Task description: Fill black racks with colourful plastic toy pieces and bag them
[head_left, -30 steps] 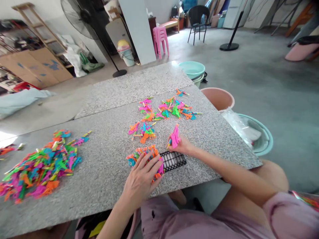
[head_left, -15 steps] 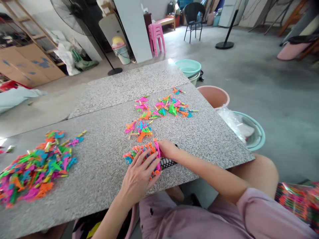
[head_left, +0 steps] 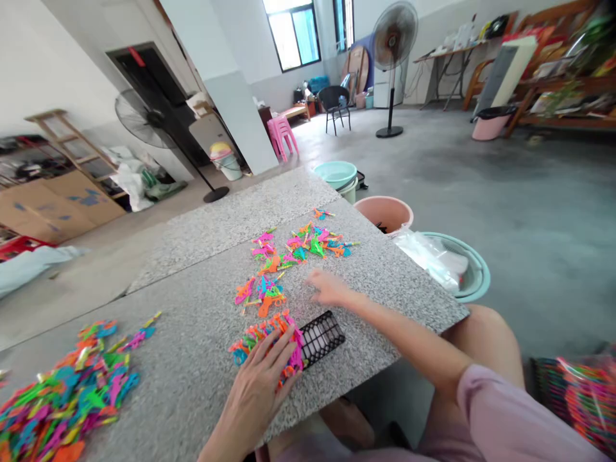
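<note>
My left hand (head_left: 262,370) lies over a packed row of small bright plastic toys (head_left: 262,330), its fingers stretched across them and the thumb on the near side. The toys stand at the left part of a black lattice basket (head_left: 321,337). Its right part shows bare. Above the table, beyond the basket, my right hand (head_left: 328,288) is slightly blurred, with fingers partly stretched and nothing visible in them. Just left of it are loose toys (head_left: 264,292) in orange, pink, blue and green. A further scattered group (head_left: 312,244) lies behind.
A large heap of similar toys (head_left: 72,398) covers the left of the speckled stone table (head_left: 183,359). Past the right edge stand a pink tub (head_left: 385,212) and a blue-green tub (head_left: 476,269) with clear plastic bags (head_left: 428,256). A bag of colourful pieces (head_left: 587,398) sits lower right.
My right hand has left the right end of the toy row and moved out over the table, uncovering the basket's lattice. My left hand stays on the row. The view has tilted up.
</note>
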`<state>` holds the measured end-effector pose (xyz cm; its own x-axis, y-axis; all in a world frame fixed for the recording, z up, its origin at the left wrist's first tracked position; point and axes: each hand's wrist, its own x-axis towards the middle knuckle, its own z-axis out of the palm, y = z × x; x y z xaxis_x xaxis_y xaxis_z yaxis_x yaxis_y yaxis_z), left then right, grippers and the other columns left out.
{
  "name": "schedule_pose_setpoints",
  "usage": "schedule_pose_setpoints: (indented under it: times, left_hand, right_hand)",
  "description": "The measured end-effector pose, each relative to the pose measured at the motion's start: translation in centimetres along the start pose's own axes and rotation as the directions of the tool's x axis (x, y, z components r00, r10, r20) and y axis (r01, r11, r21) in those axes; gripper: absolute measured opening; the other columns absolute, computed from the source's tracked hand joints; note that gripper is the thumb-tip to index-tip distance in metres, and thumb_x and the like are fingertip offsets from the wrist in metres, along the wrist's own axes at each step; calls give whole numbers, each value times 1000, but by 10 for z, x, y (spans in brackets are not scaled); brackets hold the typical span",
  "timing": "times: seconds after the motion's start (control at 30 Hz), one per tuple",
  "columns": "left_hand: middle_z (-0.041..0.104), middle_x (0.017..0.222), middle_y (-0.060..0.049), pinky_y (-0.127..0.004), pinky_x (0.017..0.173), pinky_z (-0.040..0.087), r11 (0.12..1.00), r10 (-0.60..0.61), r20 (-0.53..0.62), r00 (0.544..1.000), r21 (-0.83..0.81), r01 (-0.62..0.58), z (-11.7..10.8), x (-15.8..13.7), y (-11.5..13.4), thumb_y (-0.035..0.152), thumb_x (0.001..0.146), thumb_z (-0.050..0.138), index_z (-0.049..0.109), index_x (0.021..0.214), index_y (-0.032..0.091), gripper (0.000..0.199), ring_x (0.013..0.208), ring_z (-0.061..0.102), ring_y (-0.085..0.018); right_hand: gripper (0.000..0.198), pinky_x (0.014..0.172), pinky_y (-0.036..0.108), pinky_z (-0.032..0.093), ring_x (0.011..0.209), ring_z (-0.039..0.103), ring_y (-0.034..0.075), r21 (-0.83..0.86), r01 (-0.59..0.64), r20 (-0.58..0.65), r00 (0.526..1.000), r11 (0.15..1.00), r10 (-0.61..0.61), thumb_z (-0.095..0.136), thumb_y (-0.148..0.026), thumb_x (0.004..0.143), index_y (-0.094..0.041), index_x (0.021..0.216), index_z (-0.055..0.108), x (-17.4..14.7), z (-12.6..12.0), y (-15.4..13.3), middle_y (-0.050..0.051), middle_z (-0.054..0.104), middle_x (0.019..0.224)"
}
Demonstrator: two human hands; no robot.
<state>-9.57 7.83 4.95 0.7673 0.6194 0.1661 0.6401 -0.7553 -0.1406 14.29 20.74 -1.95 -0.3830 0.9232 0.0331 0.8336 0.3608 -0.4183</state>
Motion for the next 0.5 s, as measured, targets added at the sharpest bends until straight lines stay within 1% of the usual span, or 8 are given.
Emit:
schedule_pose_setpoints:
  times: [0.03,0.1,0.17,0.23,0.33,0.4,0.47,0.5]
  left_hand:
    - [51,143,-6,-42,100,49,1000,-8,3,1000,4,8,-2,1,2,38,91,58,51,136,22,48,128,48,-27]
    - [54,140,-7,-46,101,47,999,-38,9,999,18,38,-4,6,8,44,88,62,46,140,23,58,124,50,-29]
    - [57,135,-9,-49,99,47,996,-79,0,997,30,79,-4,11,14,46,85,65,46,141,25,62,118,53,-30]
    - [58,131,-9,-49,96,48,993,-115,-18,993,33,116,-1,15,18,42,84,67,56,132,26,52,113,54,-31]
    - [57,129,-10,-51,96,48,988,-153,-12,988,20,153,4,18,24,35,85,67,65,115,23,33,113,54,-32]
    - [55,130,-12,-52,99,46,984,-176,17,984,-1,176,5,18,28,32,87,65,64,113,20,29,116,52,-32]
    - [53,131,-14,-53,104,43,980,-196,41,980,-32,198,5,18,31,30,88,64,63,114,17,29,118,51,-32]
    - [53,131,-15,-53,106,41,977,-207,52,977,-49,210,4,19,32,29,88,63,62,114,16,29,118,50,-32]
  right_hand:
    - [38,92,28,45,107,58,21,-51,-132,-71,989,990,128,61,-12,85,-15,123,62,2,-15,22,12,62,122]
    - [39,97,36,42,115,53,26,-103,-250,-138,962,963,235,49,-3,87,-8,126,57,4,-43,62,21,57,125]
    - [35,98,37,41,117,52,27,-137,-276,-143,956,951,257,46,0,87,-6,119,60,5,-60,90,22,59,121]
    - [30,97,35,41,115,54,26,-160,-260,-110,963,952,245,46,2,86,-8,107,65,2,-65,104,20,63,113]
    - [22,89,31,45,103,61,24,-132,-284,-44,959,950,280,52,-2,84,-10,98,67,-15,-56,105,15,68,102]
    - [20,79,28,48,91,65,23,-103,-318,12,947,942,321,58,-9,81,-11,99,66,-34,-45,97,11,70,95]
    - [20,70,25,49,79,67,20,4,-327,83,942,945,326,60,-14,81,-11,101,63,-57,-30,83,8,71,83]
    - [19,67,24,49,73,67,19,117,-316,129,945,941,301,59,-15,83,-11,101,62,-69,-21,73,6,70,79]
